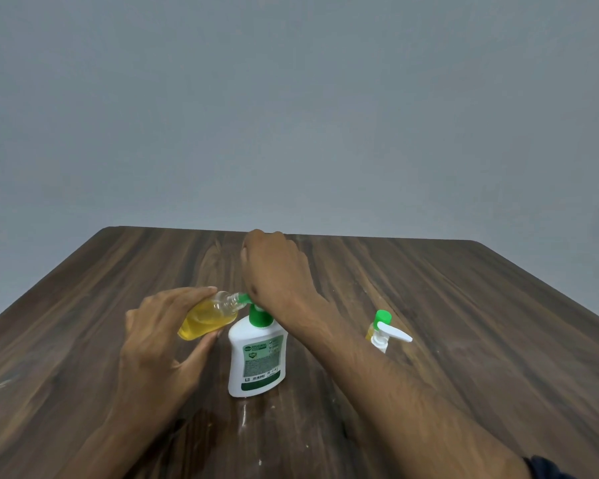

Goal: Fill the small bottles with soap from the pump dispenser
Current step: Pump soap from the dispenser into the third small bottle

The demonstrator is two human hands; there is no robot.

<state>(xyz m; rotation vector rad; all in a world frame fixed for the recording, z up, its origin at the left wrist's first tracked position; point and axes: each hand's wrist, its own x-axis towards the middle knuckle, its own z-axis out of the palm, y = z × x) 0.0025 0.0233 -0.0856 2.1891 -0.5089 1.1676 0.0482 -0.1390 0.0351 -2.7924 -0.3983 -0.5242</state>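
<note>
Left hand (159,335) grips a small bottle (206,318) of yellow soap tilted with its mouth at the green spout of the white pump dispenser (256,357) standing mid-desk (464,305), right hand (274,267) rests on the pump head, fingers hidden, can't tell how they lie.

We have a single view, from a wide-angle camera worn on the head, looking forward and down over the wooden table (464,305). Its far edge runs across the middle of the frame, and the grey wall (291,98) fills the upper half, so the tilt is only moderate. We sit close: both forearms enter from the bottom edge, and the left hand (159,333) and right hand (274,267) meet near centre. Straight table edges splay outward toward the lower corners.
</note>
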